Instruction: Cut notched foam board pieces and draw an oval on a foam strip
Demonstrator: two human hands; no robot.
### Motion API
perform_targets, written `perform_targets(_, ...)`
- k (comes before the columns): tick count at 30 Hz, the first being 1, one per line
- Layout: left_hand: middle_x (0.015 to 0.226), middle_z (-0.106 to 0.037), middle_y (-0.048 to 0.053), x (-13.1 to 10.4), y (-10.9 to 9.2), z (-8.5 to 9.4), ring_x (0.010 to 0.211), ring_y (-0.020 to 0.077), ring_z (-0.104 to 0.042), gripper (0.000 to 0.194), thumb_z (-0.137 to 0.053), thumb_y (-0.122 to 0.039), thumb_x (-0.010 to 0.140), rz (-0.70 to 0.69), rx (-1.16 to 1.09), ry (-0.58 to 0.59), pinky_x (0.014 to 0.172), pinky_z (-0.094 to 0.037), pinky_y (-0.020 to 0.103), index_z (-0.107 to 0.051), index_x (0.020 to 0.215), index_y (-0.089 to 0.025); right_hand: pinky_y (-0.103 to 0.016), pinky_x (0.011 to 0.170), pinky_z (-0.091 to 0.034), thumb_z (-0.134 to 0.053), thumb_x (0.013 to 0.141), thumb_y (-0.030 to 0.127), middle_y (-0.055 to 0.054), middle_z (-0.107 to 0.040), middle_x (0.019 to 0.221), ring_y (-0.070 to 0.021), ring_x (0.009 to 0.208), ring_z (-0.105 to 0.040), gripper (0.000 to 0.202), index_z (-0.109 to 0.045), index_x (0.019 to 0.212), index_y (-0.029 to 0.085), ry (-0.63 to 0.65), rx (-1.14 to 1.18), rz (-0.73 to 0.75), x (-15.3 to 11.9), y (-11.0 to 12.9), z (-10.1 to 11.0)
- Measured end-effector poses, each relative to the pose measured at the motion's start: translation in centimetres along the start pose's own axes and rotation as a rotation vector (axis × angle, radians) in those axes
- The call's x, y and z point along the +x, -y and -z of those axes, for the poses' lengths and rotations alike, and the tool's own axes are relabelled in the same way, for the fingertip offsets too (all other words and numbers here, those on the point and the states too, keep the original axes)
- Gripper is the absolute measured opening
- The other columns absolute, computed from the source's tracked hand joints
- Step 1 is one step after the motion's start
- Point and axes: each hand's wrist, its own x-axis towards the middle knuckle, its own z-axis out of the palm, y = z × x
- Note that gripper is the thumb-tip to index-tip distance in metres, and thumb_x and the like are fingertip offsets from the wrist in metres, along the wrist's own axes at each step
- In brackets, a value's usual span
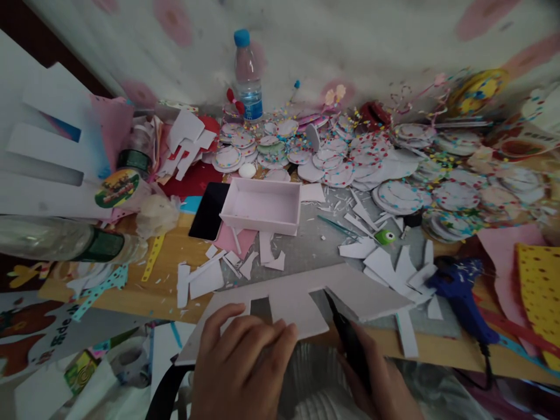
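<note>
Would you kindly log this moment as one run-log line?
left hand: flat on foam sheet | right hand: holds knife, tip at sheet | nearby: pink box, glue gun

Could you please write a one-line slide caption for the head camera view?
Left hand presses a white foam sheet flat while the right hand draws a black knife through it.

Pink box point(261, 205) and scraps point(385, 265) crowd the mat point(306, 248).

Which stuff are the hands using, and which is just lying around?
In use:
left hand pressing the white foam board sheet
right hand holding the black craft knife

Lying about:
clear plastic water bottle
white rectangular box
blue glue gun
</note>
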Motion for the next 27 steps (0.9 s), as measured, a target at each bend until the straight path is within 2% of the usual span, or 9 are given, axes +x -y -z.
perform_targets(5,0.084,-0.074,-0.002,-0.2,0.2,0.2,0.074,0.0117,-0.065,0.028,-0.05,-0.003,0.084,-0.016,0.001,0.044,0.085,-0.044,0.031,-0.067,0.098,-0.02,-0.03,0.062,-0.059,-0.037,0.095,0.03,-0.014,-0.074,0.1,-0.0251,0.081,-0.074,0.045,-0.034,0.138,0.018,0.014,0.015,-0.057,0.2,1.0,-1.3)
perform_targets(10,0.081,-0.074,-0.003,-0.6,0.4,0.1,0.071,0.0101,-0.065,0.025,-0.049,-0.008,0.088,-0.022,0.018,0.054,0.083,-0.044,0.029,-0.067,0.098,-0.021,-0.03,0.052,-0.059,-0.037,0.093,0.035,-0.012,-0.076,0.091,-0.0273,0.071,-0.074,0.046,-0.039,0.136,0.02,-0.033,-0.041,-0.13,-0.1,1.6,-2.0)
perform_targets(17,0.078,-0.074,-0.003,-0.8,0.5,0.5,0.065,0.0102,-0.064,0.024,-0.051,-0.012,0.087,-0.026,0.066,0.077,0.083,-0.048,0.028,-0.069,0.098,-0.025,-0.033,0.051,-0.059,-0.028,0.097,0.042,-0.015,-0.075,0.092,-0.0289,0.068,-0.074,0.045,-0.043,0.132,0.018,-0.098,-0.089,-0.171,-0.1,2.8,-2.2)
perform_targets(20,0.077,-0.074,-0.004,-0.8,0.5,0.6,0.062,0.0093,-0.063,0.024,-0.053,-0.013,0.087,-0.053,0.085,0.074,0.082,-0.049,0.028,-0.069,0.099,-0.027,-0.032,0.049,-0.058,-0.033,0.096,0.04,-0.014,-0.076,0.091,-0.0293,0.07,-0.074,0.042,-0.043,0.131,0.019,-0.074,-0.126,-0.12,0.1,2.9,-1.8)
perform_targets(24,0.076,-0.073,-0.004,-0.6,0.4,0.0,0.061,0.0085,-0.063,0.023,-0.055,-0.012,0.086,-0.036,0.07,0.046,0.083,-0.048,0.028,-0.069,0.097,-0.026,-0.029,0.041,-0.055,-0.037,0.095,0.031,-0.01,-0.076,0.084,-0.0276,0.059,-0.073,0.039,-0.039,0.132,0.019,-0.017,-0.13,-0.096,0.4,3.1,-1.1)
perform_targets(27,0.075,-0.073,-0.005,-0.6,0.3,-0.3,0.06,0.0076,-0.063,0.021,-0.056,-0.012,0.085,-0.028,0.054,0.033,0.083,-0.046,0.028,-0.069,0.095,-0.026,-0.029,0.036,-0.052,-0.034,0.094,0.024,-0.011,-0.076,0.079,-0.0271,0.05,-0.07,0.039,-0.036,0.132,0.015,-0.019,-0.151,-0.034,1.0,3.4,-0.9)
